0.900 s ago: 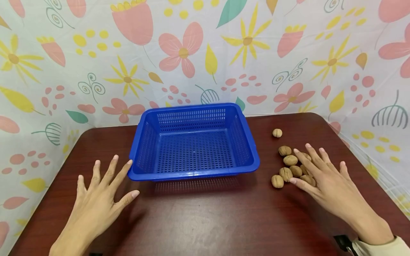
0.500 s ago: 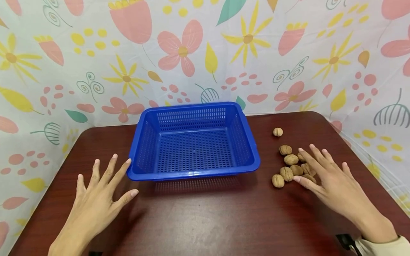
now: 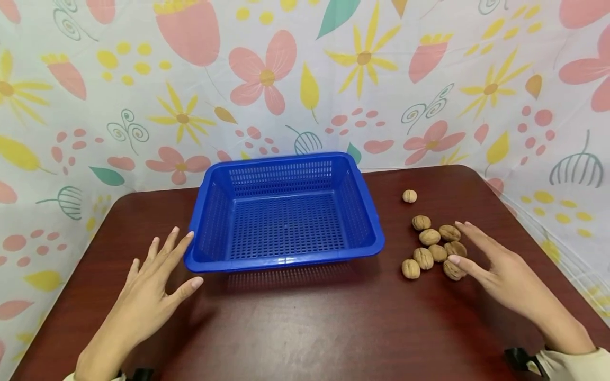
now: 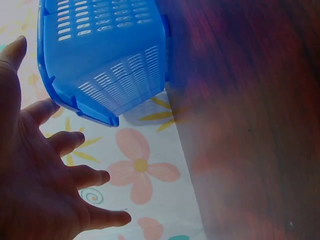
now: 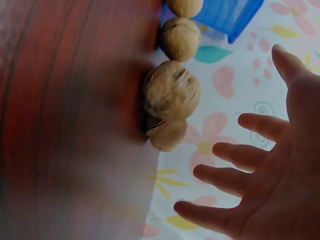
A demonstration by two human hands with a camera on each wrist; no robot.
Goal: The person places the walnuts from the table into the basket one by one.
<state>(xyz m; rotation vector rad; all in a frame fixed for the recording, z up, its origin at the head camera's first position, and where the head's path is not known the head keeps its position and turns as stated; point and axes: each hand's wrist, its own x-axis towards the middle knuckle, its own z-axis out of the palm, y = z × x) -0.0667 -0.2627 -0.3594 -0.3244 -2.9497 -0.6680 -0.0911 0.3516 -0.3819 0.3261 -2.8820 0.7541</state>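
A blue plastic basket (image 3: 286, 260) with slotted walls stands on the table, nothing inside it. My left hand (image 3: 149, 296) hovers at its left front corner, fingers spread, index fingertip right at the rim. The left wrist view has the basket's side wall (image 4: 115, 65) just beyond those fingers. Several walnuts (image 3: 430, 237) lie in a loose cluster to the right of the basket, and a paler walnut (image 3: 409, 196) sits apart behind them. My right hand (image 3: 517, 286) is held over the cluster's right side, thumb and index apart, holding nothing. In the right wrist view, walnuts (image 5: 172, 90) appear past the relaxed fingers.
The dark reddish-brown table (image 3: 295, 328) has rounded back corners. A white cloth (image 3: 286, 132) printed with flowers and leaves hangs close behind it and along both sides. Black straps and pale cuffs show at both wrists.
My right hand has drawn back to the right and tilted, uncovering more walnuts. The left hand has turned slightly, its fingers a little closer together. The basket and walnuts stay in place.
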